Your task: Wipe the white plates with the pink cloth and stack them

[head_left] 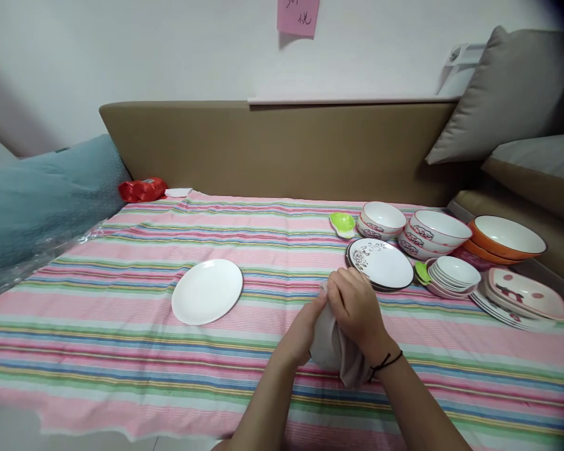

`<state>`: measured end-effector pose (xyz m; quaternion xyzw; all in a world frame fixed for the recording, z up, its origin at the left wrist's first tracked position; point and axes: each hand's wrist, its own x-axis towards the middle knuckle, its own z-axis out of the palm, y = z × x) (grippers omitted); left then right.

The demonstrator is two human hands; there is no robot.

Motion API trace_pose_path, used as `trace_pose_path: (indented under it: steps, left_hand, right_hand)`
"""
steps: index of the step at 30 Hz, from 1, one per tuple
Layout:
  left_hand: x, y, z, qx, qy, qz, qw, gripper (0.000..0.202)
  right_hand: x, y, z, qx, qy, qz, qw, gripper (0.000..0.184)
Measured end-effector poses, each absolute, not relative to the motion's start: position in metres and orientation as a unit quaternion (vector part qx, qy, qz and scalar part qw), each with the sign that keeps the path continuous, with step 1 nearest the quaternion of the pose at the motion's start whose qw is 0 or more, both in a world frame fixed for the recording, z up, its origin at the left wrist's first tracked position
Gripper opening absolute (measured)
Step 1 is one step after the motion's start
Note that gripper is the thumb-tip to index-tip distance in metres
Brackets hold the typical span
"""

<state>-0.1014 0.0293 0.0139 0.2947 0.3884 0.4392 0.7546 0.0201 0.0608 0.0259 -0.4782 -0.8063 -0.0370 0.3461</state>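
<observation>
Both hands are together over the striped cloth, right of the middle. My right hand [357, 308] is closed around a light grey cloth [352, 363], its fingers bent over the top. On the left side of that cloth, my left hand [303, 329] grips with the thumb pointing up. A smooth, pale rounded surface shows between the hands; I cannot tell whether it is a dish or more cloth. Just beyond my right hand lies a small stack of dark-rimmed plates [388, 266] with a floral print. A plain white plate [207, 292] lies flat to the left.
Stacked white bowls [435, 233], orange bowls [510, 238], small white bowls [455, 274] and pink-patterned dishes [529, 294] stand on the right. A green leaf-shaped dish [343, 223] sits behind. A red package [142, 190] is at back left. Cushions [512, 94] lean at the right.
</observation>
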Motion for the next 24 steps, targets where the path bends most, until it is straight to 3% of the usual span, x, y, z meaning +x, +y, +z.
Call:
trace_pose_path:
  steps: [4, 7, 11, 17, 24]
  left_hand:
    - [-0.097, 0.035, 0.017, 0.456, 0.492, 0.493, 0.554, 0.049]
    - [-0.094, 0.035, 0.021, 0.508, 0.506, 0.516, 0.469, 0.048]
    - [-0.093, 0.033, 0.025, 0.515, 0.499, 0.533, 0.449, 0.048]
    - [-0.099, 0.031, 0.021, 0.460, 0.536, 0.573, 0.416, 0.049]
    - [-0.098, 0.029, 0.017, 0.369, 0.565, 0.633, 0.379, 0.051]
  right_hand:
    - [0.027, 0.067, 0.019, -0.500, -0.783, -0.035, 0.369, 0.029]
    - [0.032, 0.068, 0.019, -0.510, -0.756, 0.000, 0.411, 0.032]
    - [0.039, 0.066, 0.017, -0.554, -0.670, 0.075, 0.489, 0.037]
    - [0.037, 0.070, 0.002, -0.647, -0.363, 0.279, 0.609, 0.036]
    - [0.009, 0.052, -0.032, -0.645, -0.228, 0.435, 0.586, 0.039]
